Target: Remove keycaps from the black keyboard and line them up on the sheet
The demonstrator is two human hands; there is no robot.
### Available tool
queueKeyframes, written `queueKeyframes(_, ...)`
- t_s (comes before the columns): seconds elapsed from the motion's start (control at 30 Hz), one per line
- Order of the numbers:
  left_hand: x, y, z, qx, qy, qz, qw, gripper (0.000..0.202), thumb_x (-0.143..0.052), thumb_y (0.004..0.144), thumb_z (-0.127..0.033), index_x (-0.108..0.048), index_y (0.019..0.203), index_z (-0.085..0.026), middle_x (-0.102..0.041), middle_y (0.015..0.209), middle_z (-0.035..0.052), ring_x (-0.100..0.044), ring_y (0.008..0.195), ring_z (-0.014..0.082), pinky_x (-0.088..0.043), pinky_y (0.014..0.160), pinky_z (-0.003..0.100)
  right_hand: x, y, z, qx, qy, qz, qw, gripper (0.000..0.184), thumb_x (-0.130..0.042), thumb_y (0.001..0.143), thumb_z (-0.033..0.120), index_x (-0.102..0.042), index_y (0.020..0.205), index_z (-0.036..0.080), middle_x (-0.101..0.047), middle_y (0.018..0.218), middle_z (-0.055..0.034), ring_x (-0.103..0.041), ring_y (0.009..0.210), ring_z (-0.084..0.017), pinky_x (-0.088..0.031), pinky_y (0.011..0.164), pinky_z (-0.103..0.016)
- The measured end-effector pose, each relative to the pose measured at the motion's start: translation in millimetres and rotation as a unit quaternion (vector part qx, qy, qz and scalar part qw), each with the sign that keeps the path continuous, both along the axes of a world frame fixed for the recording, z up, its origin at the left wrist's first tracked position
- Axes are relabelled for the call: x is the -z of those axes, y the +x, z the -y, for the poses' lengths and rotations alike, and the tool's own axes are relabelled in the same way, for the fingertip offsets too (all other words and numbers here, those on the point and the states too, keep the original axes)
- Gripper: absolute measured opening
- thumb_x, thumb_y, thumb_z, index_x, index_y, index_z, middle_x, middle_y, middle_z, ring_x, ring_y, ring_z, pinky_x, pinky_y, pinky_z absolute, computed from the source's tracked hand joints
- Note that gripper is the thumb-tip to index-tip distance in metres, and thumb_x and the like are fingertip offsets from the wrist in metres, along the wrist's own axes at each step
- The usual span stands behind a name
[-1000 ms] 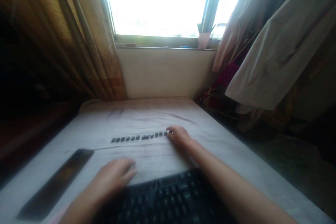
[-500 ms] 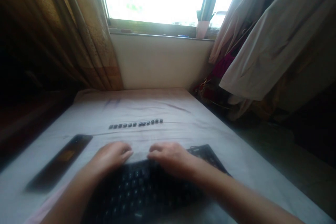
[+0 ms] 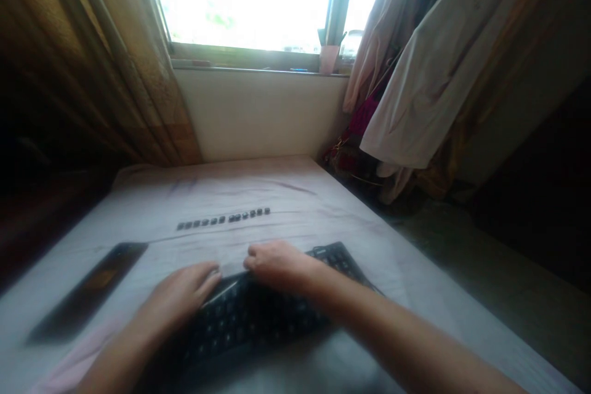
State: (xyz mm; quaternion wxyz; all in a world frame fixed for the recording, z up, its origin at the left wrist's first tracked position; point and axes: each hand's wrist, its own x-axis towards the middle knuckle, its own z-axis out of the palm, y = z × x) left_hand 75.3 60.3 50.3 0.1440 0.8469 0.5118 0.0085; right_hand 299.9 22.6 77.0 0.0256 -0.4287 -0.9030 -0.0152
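A black keyboard (image 3: 258, 317) lies at a slant on the white sheet in front of me, its keys blurred. My left hand (image 3: 191, 286) is closed over its far left edge, the thumb side toward the middle. Close by, my right hand (image 3: 272, 261) has its fingers curled at the far edge, and its wrist and forearm cross above the keys. The undersides of both hands' fingers are hidden. Beyond the hands, several small dark keycaps (image 3: 213, 221) stand in a row on the sheet.
A long, dark, glossy flat slab (image 3: 92, 292) lies on the left. Pink cloth (image 3: 83, 354) shows beside my left forearm. The sheeted surface (image 3: 295, 181) ends at a wall under a window. Clothes (image 3: 410, 98) hang on the right, a curtain (image 3: 138, 74) on the left.
The view has shifted right. The keyboard is turned slightly, its right end farther from me. My left hand has come nearer along its edge; my right hand stays at the far edge.
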Motion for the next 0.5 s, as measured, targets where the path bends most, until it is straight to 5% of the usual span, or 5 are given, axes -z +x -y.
queueKeyframes(0.17, 7.2, 10.0, 39.3, 0.051, 0.061, 0.038, 0.996, 0.056, -0.044, 0.086, -0.054, -0.054, 0.132, -0.023, -0.055, 0.138, 0.0072, -0.046, 0.129, 0.03, -0.031, 0.11, 0.048, -6.0, 57.4, -0.3, 0.135, -0.003, -0.179, 0.974, 0.013, -0.05, 0.081, 0.01, -0.062, 0.086, 0.015, -0.065, 0.085, -0.006, -0.06, 0.073, -0.015, -0.046, 0.065, -0.026)
queueKeyframes(0.33, 9.5, 23.9, 62.6, 0.131, 0.019, 0.009, 0.991, 0.104, -0.075, 0.058, -0.055, -0.028, 0.147, -0.03, -0.027, 0.154, 0.0083, -0.023, 0.14, 0.0376, -0.014, 0.113, 0.06, -9.3, 106.7, 4.9, 0.228, -0.157, -0.554, 0.785, 0.015, -0.055, 0.083, 0.028, -0.054, 0.092, 0.016, -0.056, 0.06, 0.0051, -0.055, 0.05, -0.01, -0.047, 0.052, -0.024)
queueKeyframes(0.4, 10.6, 26.3, 63.7, 0.126, 0.016, 0.0, 0.992, 0.111, -0.078, 0.053, -0.051, -0.024, 0.148, -0.03, -0.02, 0.156, 0.0098, -0.018, 0.141, 0.0385, -0.012, 0.112, 0.061, -10.4, 111.5, 4.5, 0.226, -0.206, -0.586, 0.751, 0.017, -0.06, 0.08, 0.032, -0.055, 0.087, 0.016, -0.057, 0.058, 0.005, -0.055, 0.05, -0.01, -0.048, 0.053, -0.024)
queueKeyframes(0.5, 12.8, 26.8, 62.0, 0.12, 0.016, -0.008, 0.993, 0.113, -0.078, 0.053, -0.048, -0.022, 0.149, -0.03, -0.015, 0.157, 0.0106, -0.014, 0.142, 0.0387, -0.011, 0.113, 0.06, -14.2, 106.9, -0.4, 0.227, -0.272, -0.571, 0.741, 0.015, -0.064, 0.079, 0.028, -0.057, 0.079, 0.015, -0.06, 0.061, 0.003, -0.058, 0.054, -0.009, -0.049, 0.056, -0.022)
